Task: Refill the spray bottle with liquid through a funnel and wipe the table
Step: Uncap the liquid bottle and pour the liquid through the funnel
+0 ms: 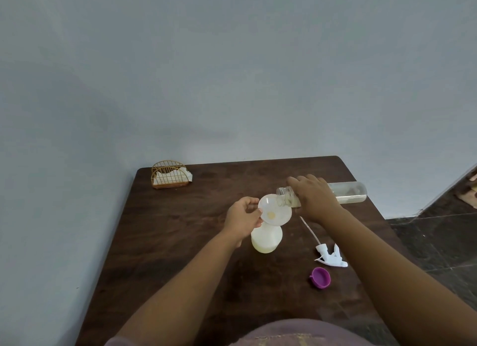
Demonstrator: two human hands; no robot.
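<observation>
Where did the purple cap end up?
In the head view the purple cap lies on the dark wooden table, on the person's right, just nearer than the white spray trigger head and beside the right forearm.

I count two bottles: one spray bottle point(266, 238) standing just below my left fingers point(254, 211), and one clear bottle point(343, 192) lying in my right fingers point(296, 184). One funnel point(275, 210) sits between my two sets of fingertips. Nearer me than my right fingers lie one spray head point(331, 255) and one purple cap point(320, 277). Far beyond my left fingers stands one napkin holder point(170, 175).
</observation>
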